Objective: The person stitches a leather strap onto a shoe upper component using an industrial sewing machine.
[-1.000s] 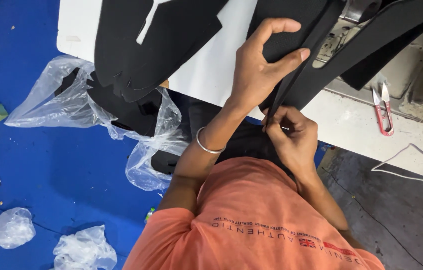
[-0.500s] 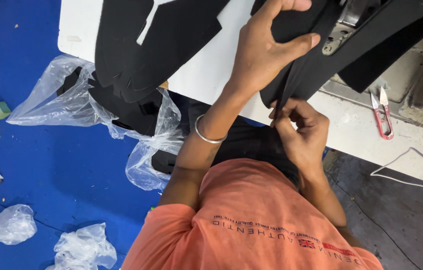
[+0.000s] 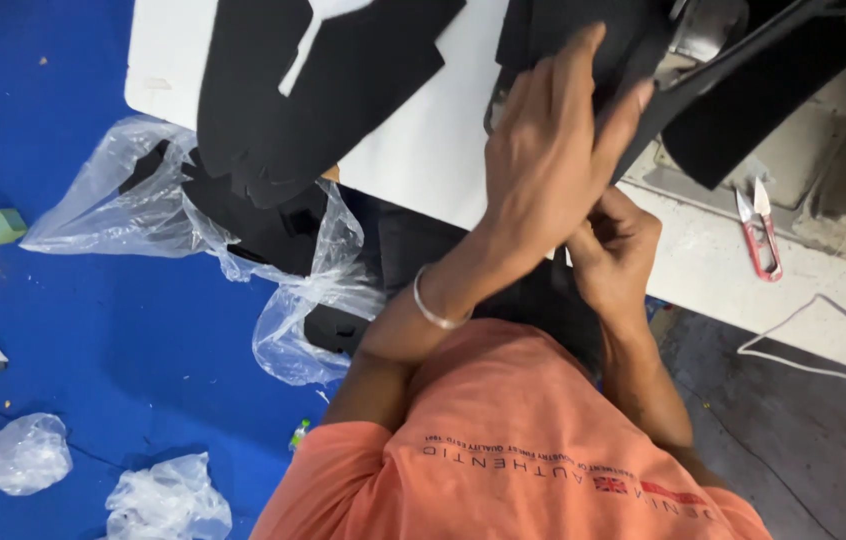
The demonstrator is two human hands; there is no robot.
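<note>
My left hand [image 3: 553,160], with a metal bangle on its wrist, is closed over a long black fabric strip [image 3: 743,70] that runs up to the right over the sewing table. Just below it, my right hand [image 3: 615,250] pinches the lower end of the same strip, fingers curled tight, and the two hands touch. The strip's lower end is hidden between them. A stack of black cut fabric pieces [image 3: 323,80] lies on the white tabletop [image 3: 423,150] to the left of my hands.
Red thread snips [image 3: 758,232] lie on the worn table surface at the right. A clear plastic bag [image 3: 193,220] holding black pieces hangs off the table edge over the blue floor [image 3: 93,380]. Crumpled plastic [image 3: 18,455] lies lower left. A white cord [image 3: 813,345] loops at the right.
My left hand has slid up and to the right along the black strip and now covers more of it. The right hand stays pinched at the strip's lower end.
</note>
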